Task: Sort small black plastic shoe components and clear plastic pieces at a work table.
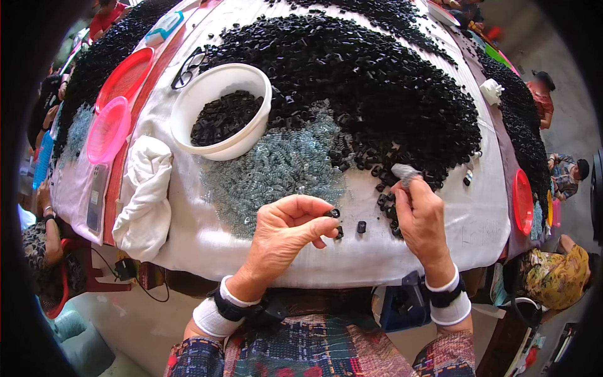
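My left hand (pixel 286 229) is pinched closed on a small black plastic piece (pixel 333 213) with a hollow end. A second black piece shows just below its fingertips. To the right, my right hand (pixel 421 217) is bent with fingers together, a grey cover (pixel 405 173) on a fingertip. Whatever its fingers hold, if anything, is hidden. It hovers beside a small cluster of black pieces (pixel 388 210) at the near edge of the big heap (pixel 352 75). One loose black piece (pixel 361 227) lies between my hands. Left of them spreads a pile of small metal springs (pixel 270 169).
A white bucket (pixel 267 116) part-filled with black pieces stands at the heap's left. Nearby are eyeglasses (pixel 187 68) and a crumpled white cloth (pixel 146 198). Red (pixel 125 75) and pink baskets (pixel 108 129) and a phone (pixel 97 195) sit farther left. People work at both sides.
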The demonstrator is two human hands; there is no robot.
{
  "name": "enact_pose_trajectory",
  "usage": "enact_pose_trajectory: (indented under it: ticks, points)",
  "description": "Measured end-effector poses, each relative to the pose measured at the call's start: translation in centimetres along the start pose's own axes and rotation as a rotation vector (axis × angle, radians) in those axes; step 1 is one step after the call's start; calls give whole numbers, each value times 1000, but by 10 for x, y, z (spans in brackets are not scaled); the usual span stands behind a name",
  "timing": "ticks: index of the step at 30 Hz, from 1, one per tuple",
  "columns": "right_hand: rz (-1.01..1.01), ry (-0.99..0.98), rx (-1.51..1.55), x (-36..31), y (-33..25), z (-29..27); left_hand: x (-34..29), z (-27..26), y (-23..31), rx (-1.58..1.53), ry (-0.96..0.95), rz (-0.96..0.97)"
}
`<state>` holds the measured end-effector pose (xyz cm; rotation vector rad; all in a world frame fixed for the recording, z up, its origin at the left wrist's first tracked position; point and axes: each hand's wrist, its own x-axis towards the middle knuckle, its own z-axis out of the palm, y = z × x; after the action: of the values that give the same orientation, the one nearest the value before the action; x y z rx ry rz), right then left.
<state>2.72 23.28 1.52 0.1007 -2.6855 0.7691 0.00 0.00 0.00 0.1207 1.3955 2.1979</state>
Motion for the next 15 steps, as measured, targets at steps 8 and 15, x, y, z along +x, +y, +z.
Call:
enact_pose_trajectory:
  ticks: [8,15]
  points:
    - [-152,-118,-168,3,13,25,2,1,0,-71,12,-21]
    - [-197,37,-38,2,4,18,-1,-5,2,-91,17,-38]
